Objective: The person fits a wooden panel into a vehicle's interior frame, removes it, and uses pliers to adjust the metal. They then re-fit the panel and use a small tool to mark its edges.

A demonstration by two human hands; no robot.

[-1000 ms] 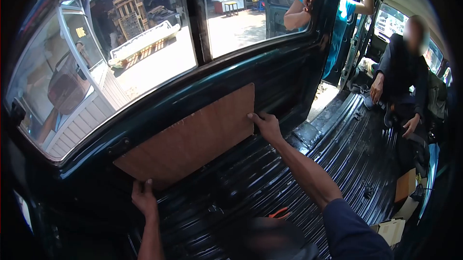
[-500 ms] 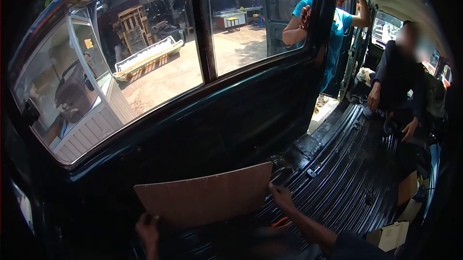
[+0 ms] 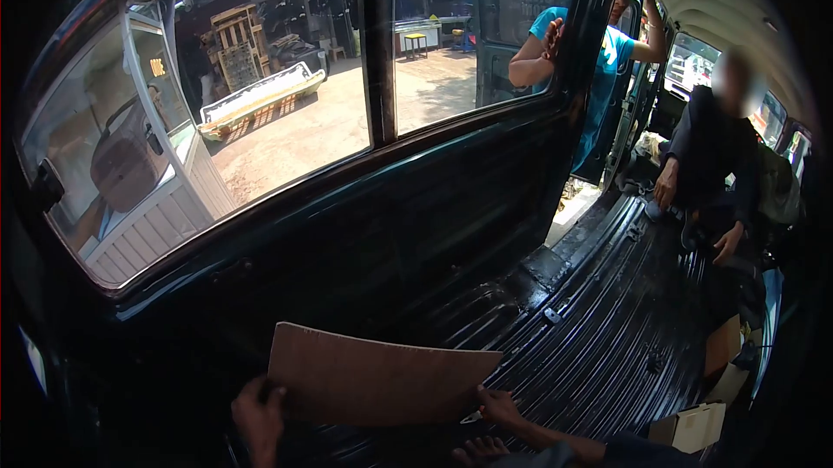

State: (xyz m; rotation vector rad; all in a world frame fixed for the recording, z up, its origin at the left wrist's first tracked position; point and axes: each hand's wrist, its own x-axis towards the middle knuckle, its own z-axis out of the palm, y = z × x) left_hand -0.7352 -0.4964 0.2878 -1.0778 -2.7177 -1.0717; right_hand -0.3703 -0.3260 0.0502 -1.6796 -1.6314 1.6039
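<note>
Left hand grasps the brown board at its left corner, right hand at its lower right edge; it hangs low over the ribbed floor, apart from the side wall, unfastened.

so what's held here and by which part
A flat brown hardboard panel: left hand on its lower left corner, right hand on its lower right corner.

Board is off the side wall. One second ago it lay flat against the metal under the window. Half a second ago it was lowered, near upright. It is now tipped back, low over the floor. Left hand and right hand have dropped with it and grip its lower corners. Toes have come into view at the bottom edge.
</note>
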